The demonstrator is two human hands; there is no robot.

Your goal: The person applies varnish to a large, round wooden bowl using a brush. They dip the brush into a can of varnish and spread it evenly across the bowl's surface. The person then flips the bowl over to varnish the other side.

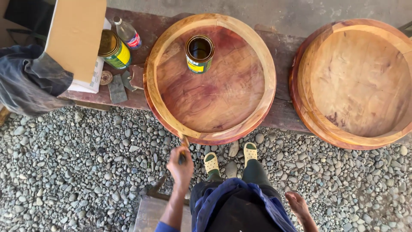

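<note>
My left hand [180,165] grips a small paintbrush [185,144] whose tip touches the near outer rim of a large round wooden tray [171,47], reddish inside with a pale rim. An open can [199,53] with a green and yellow label stands inside that tray, near its far side. My right hand [297,205] hangs free low at the right, fingers loosely apart, holding nothing. My feet in yellow clogs [230,158] rest on the gravel just under the tray.
A second, paler round wooden tray [356,77] lies to the right on the same dark bench [283,51]. At left are a closed can [113,50], a small bottle [127,32], a cardboard box [76,38], sandpaper scraps [116,88] and dark cloth [30,81]. Gravel [77,172] covers the ground.
</note>
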